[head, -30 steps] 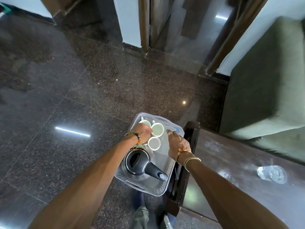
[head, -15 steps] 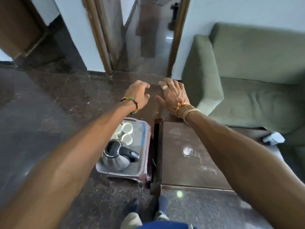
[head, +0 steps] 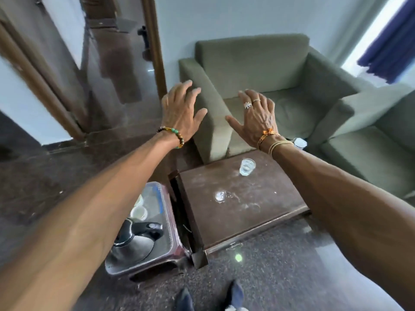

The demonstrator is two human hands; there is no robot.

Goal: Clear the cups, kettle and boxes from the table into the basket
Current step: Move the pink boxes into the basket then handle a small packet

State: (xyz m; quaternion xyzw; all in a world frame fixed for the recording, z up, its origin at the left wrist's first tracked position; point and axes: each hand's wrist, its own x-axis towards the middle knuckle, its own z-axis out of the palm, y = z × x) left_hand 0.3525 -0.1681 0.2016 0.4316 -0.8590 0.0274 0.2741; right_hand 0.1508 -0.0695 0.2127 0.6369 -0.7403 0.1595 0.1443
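Note:
A grey plastic basket sits on the floor to the left of the low brown table. Inside it lie a black-and-steel kettle and white cups, partly hidden by my left forearm. On the table's far side stands a clear glass. Both hands are raised high above the table, in front of the armchair. My left hand is empty with its fingers spread. My right hand, wearing rings, is likewise empty and spread.
A green armchair stands behind the table, and a second one is at the right. A small white object lies between them. An open wooden door frame is at the left. My feet show at the bottom edge.
Both hands have lifted out of the basket, leaving the cups there, and risen up over the table. The view has swung right and up toward the armchairs.

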